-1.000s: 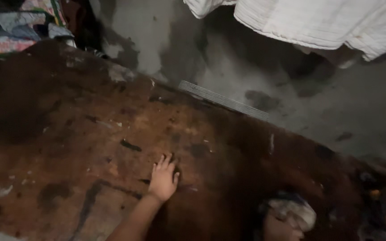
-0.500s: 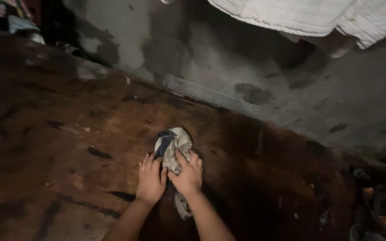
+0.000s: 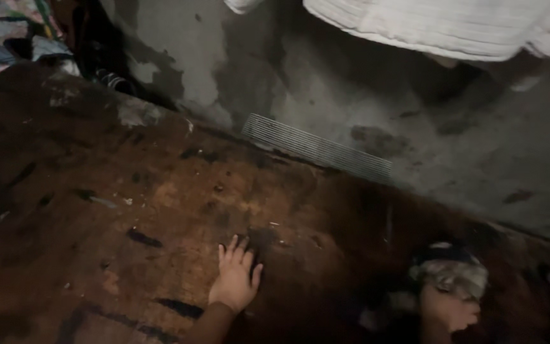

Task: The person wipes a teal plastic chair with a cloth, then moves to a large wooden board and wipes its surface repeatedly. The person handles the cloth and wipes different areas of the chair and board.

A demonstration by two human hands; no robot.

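Left hand [image 3: 235, 280] lies flat, palm down, on the brown stained worktop [image 3: 97, 210], fingers spread wide and pointing away from the person. It holds nothing; only palm and fingers touch the surface. Dark smears sit just beyond the fingertips and to the left of the wrist.

Right hand [image 3: 450, 311] is well off to the right of the left hand, low in the view and dim. It is closed around a crumpled grey-and-dark rag [image 3: 448, 271]; the cloth bunches up above the knuckles. The rag rests at or just over the worktop there; contact cannot be told in the shadow.

Open room: a broad bare stretch of worktop runs to the left and ahead of the left hand, marked only by stains and small pale flecks. Between the two hands the surface is dark and bare.

Far edge of the worktop runs on a slant, from upper left down to the right, beyond both hands. A pale ribbed grille [image 3: 316, 148] lies along that edge, ahead and right of the left hand. Behind it, a grey patchy wall [image 3: 326, 70]. White ribbed cloth [image 3: 434, 25] hangs at the top, above the right hand. Coloured fabrics [image 3: 7, 32] are heaped at the far left corner.
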